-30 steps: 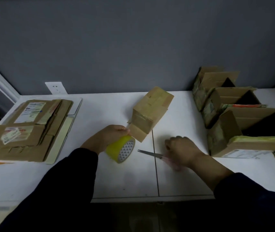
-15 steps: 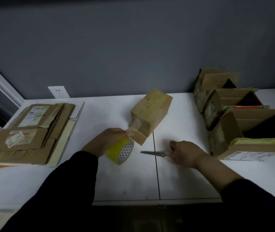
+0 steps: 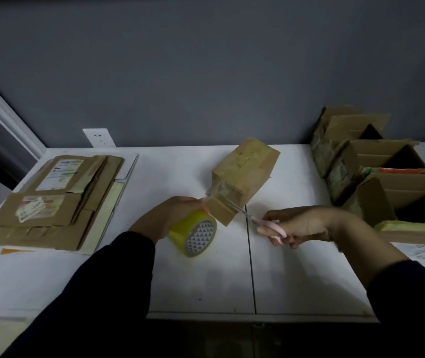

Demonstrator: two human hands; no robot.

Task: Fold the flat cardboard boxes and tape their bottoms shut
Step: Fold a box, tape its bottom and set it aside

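On the left of the bench (image 3: 296, 280), the flat boxes (image 3: 51, 200) are waiting in a stack. Your left hand (image 3: 170, 215) is gripping the tape roll (image 3: 193, 236) and pulling a clear strip tight from the folded box (image 3: 242, 174), which is lying tilted just behind. Your right hand (image 3: 304, 226) is holding the scissors (image 3: 257, 222), with fingers curled in the pink handles and the blades reaching the strip. You are, I judge, cutting the tape; the next move is asking for a clean snip near the roll, then pressing the end down.
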